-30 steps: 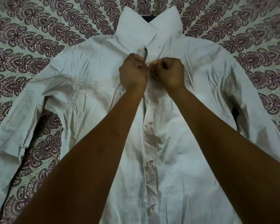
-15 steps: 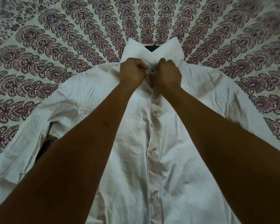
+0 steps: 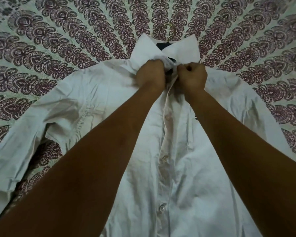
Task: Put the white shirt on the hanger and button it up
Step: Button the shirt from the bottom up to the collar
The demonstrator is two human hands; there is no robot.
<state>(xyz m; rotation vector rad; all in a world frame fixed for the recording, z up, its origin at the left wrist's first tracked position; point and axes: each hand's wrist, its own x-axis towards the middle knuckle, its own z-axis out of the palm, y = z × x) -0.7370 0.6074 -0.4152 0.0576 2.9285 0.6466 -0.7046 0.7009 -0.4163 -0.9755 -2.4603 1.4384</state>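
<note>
Both hands are curled tight on the shirt [image 3: 186, 168] at its neck: the left hand [image 3: 150, 75] bunches the collar edge at its side, the right hand [image 3: 192, 76] pinches the facing edge, knuckles nearly meeting. The gap between them is open, showing dark hanger [image 3: 162, 46] beneath. From there the button strip runs toward 6 o'clock, its buttons [image 3: 164, 159] fastened. The hanger's gold hook [image 3: 169, 26] pokes out at 12 o'clock beyond the collar. The shirt lies flat, sleeves spread toward 8 and 4 o'clock, on a patterned bedspread [image 3: 58, 48].
</note>
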